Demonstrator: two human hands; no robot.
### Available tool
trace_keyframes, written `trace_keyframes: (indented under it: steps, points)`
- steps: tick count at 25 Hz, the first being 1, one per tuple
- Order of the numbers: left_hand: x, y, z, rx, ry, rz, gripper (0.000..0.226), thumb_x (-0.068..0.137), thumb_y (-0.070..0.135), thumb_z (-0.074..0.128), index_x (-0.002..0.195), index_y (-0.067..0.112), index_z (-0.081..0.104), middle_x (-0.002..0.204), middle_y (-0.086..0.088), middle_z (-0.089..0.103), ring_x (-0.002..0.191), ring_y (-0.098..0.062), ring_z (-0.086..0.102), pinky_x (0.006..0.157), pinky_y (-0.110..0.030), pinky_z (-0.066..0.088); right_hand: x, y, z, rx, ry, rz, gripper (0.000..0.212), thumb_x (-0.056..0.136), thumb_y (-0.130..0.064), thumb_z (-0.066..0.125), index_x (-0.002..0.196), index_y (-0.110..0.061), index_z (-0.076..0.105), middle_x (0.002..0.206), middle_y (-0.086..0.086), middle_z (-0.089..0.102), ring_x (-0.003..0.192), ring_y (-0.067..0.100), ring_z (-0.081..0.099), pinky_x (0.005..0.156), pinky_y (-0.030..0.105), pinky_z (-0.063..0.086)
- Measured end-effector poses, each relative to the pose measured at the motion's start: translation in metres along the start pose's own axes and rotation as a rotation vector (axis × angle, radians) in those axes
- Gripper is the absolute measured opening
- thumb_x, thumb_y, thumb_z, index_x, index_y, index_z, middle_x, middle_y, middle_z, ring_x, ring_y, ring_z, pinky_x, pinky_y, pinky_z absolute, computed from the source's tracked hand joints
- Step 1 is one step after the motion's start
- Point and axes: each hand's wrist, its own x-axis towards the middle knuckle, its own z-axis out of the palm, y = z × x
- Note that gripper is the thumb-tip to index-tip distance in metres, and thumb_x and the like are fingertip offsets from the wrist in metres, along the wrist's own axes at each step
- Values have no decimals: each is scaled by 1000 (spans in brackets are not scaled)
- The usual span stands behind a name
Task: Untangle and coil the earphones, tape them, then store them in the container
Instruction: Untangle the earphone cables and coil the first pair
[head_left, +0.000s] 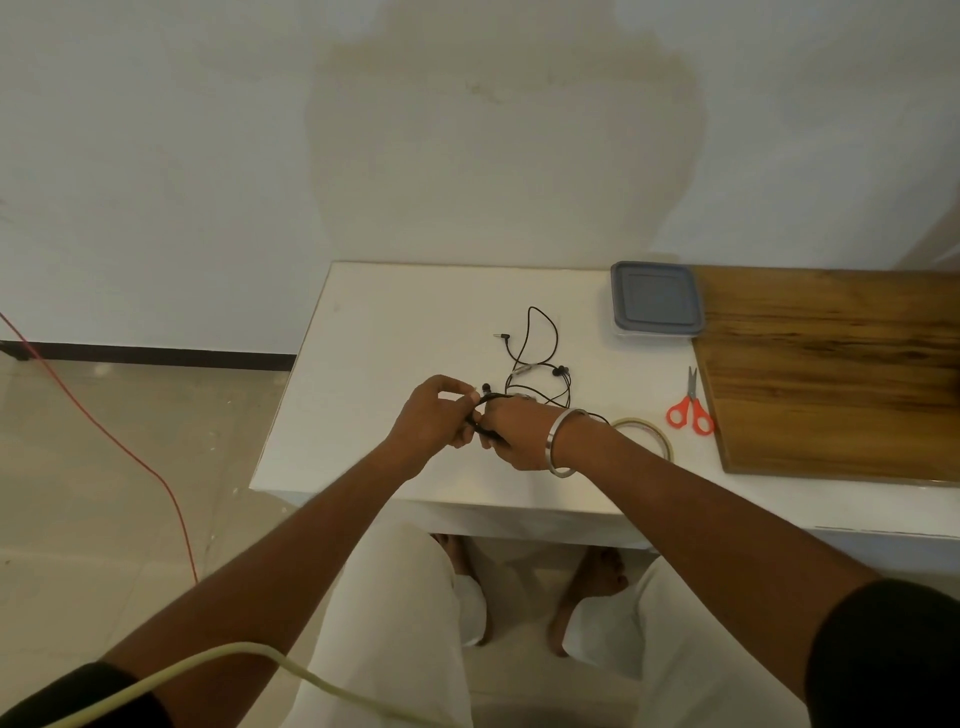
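Observation:
Black wired earphones (540, 353) lie partly loose on the white table (395, 322), the plug end toward the back. A bundled part of the cord sits between my two hands. My left hand (434, 415) pinches the cord from the left. My right hand (519, 434), with a metal bangle on the wrist, grips the same bundle from the right. A roll of clear tape (647, 431) lies just right of my right wrist. The container (655, 301), with a grey-blue lid on it, stands at the back right of the table.
Red-handled scissors (691, 408) lie between the tape and a wooden board (841, 369) that covers the table's right side. A red cable (104, 431) runs across the floor on the left. My legs and feet show under the table.

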Motion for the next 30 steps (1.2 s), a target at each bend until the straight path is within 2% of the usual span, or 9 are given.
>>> trace_keyframes:
  steps: [5,9,16,20,23,25,27,28,30]
  points:
    - [0,6,-10,151,-195,47,19,92,15,64,106,3,69,72,-13,69,55,-13,64,58,-21,55,1,2,5,-72,18,-21,19,94,-14,44,101,-4,59,100,12,63,89,27,59,80,31,44]
    - [-2,10,-18,195,-317,74,22,93,9,61,114,2,66,89,-23,70,71,-19,67,68,-23,57,3,6,7,-110,20,-47,19,95,-17,46,107,-6,57,108,12,61,95,27,59,82,31,43]
    - [-3,11,-8,262,19,53,23,93,11,52,104,6,71,65,-8,67,55,-14,60,61,-24,51,12,3,8,-124,146,-64,27,97,-20,45,119,-7,51,118,11,56,102,27,58,87,37,49]
    - [-1,17,-4,257,174,103,24,91,11,50,101,13,72,64,-3,66,52,-11,57,54,-17,48,6,-4,12,-228,423,-145,31,97,-21,38,117,-4,54,112,15,57,99,28,58,76,35,52]
    - [2,21,-12,231,213,123,25,93,10,49,106,10,70,67,-1,64,54,-10,57,48,-12,45,1,-8,10,-246,583,-211,33,90,-16,38,110,-3,60,114,15,59,100,30,59,78,39,54]
    - [3,23,-20,260,202,148,24,94,11,50,107,12,70,68,-1,63,56,-9,57,48,-11,45,5,-5,6,-108,754,-114,27,85,-13,44,104,-7,61,111,10,58,94,27,58,78,39,51]
    - [4,24,-26,325,145,202,23,94,12,51,106,15,71,69,0,63,55,-7,57,49,-11,44,15,-1,2,182,865,82,26,85,-15,54,111,-12,57,119,5,50,105,22,51,87,35,45]
    - [4,26,-29,350,99,229,23,94,13,51,105,16,71,69,0,63,54,-7,56,50,-12,44,21,2,0,342,829,144,33,85,-19,58,118,-14,54,125,4,48,113,20,47,93,34,41]
    - [7,28,-34,330,23,264,24,94,12,51,106,15,71,67,0,62,55,-8,55,55,-18,45,32,7,-4,623,608,169,41,86,-24,62,125,-16,51,127,1,53,120,17,46,100,33,38]
